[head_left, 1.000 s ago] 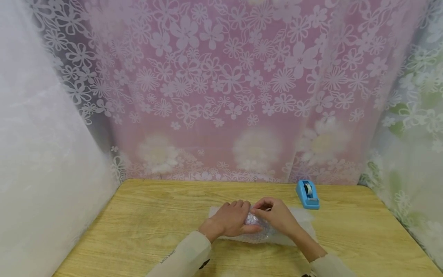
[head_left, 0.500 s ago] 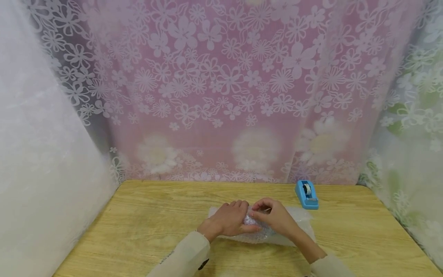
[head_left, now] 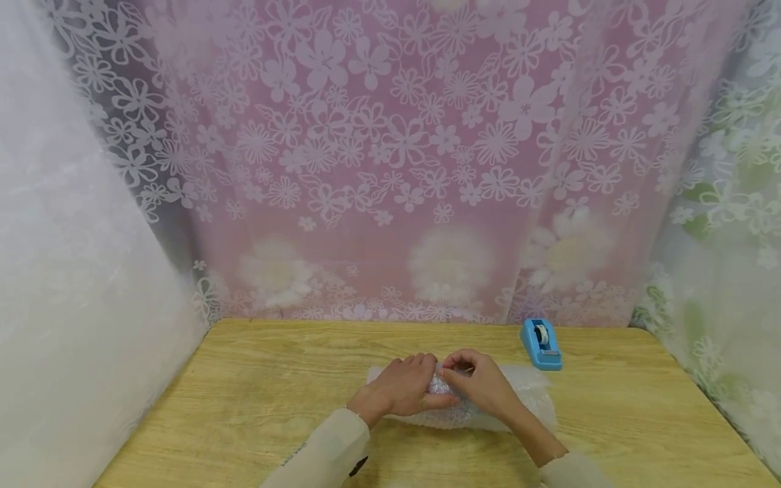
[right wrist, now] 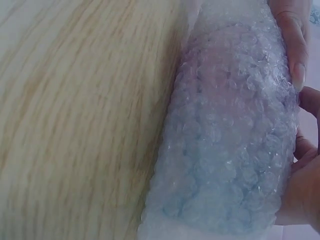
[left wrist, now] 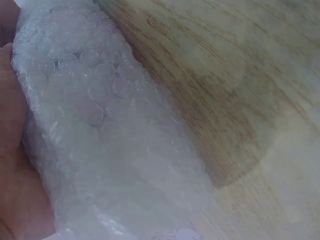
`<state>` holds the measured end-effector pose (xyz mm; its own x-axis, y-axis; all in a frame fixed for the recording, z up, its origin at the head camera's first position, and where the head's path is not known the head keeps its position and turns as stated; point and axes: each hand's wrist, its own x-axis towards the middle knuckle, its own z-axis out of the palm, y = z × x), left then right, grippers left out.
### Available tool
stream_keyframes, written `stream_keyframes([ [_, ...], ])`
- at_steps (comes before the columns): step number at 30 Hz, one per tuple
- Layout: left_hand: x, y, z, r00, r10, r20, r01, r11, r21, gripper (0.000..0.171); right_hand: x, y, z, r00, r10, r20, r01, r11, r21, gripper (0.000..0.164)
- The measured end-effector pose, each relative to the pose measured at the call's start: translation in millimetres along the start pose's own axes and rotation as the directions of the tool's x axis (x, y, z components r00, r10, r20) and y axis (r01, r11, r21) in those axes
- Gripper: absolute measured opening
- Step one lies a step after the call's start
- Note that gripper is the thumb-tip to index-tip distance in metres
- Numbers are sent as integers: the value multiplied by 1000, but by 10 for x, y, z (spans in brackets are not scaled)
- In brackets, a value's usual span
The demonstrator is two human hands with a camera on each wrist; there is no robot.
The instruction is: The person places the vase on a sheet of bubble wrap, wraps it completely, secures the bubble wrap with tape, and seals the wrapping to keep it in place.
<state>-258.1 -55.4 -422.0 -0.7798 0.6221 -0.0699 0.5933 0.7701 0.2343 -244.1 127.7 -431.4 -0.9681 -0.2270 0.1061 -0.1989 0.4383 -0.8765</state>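
Observation:
A bundle in clear bubble wrap point(head_left: 441, 386) lies lengthwise on the table, its loose ends spreading to both sides. Something pinkish and bluish shows faintly through the bubbles in the right wrist view, but its kind is hidden. My left hand point(head_left: 403, 388) rests across the bundle's left half, fingers extended over the far side and thumb along the near side. At the middle of the bundle, my right hand point(head_left: 485, 385) pinches the wrap with thumb and index finger close to the left fingertips. Whether a strip of tape lies under those fingertips I cannot tell.
A blue tape dispenser point(head_left: 541, 344) with a white roll stands at the table's back right, beyond the right hand. The wooden table point(head_left: 274, 379) ends at a pink floral curtain point(head_left: 390, 169) behind. Pale sheets hang on the left and right.
Both hands stay on the bundle. The right thumb and index finger have shifted very slightly left along the wrap; the left hand holds its place.

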Motion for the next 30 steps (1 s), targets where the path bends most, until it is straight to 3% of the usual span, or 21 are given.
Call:
stream_keyframes([
  [6, -9, 14, 1, 1000, 6, 0, -6, 1000, 0, 63, -13, 2, 16, 1000, 18, -26, -18, 1000, -20, 22],
  [12, -16, 28, -25, 999, -31, 21, 31, 1000, -1, 69, -3, -15, -74, 998, -40, 56, 41, 999, -10, 24],
  [16, -22, 36, -33, 997, -64, 39, 64, 998, 0, 83, -12, -21, -174, 986, -107, 127, 107, 994, 1, 31],
  [20, -20, 65, -69, 993, -101, 68, 102, 995, -4, 96, -26, -15, -248, 981, -136, 137, 139, 990, -13, 33],
  [25, -20, 76, -145, 989, -110, 103, 120, 989, -90, 98, -49, -41, -293, 981, -148, 122, 155, 987, -48, 33],
  [30, -5, 47, -210, 990, -72, 124, 91, 984, -154, 91, -83, -95, -347, 984, -139, 109, 148, 986, -78, 33],
])
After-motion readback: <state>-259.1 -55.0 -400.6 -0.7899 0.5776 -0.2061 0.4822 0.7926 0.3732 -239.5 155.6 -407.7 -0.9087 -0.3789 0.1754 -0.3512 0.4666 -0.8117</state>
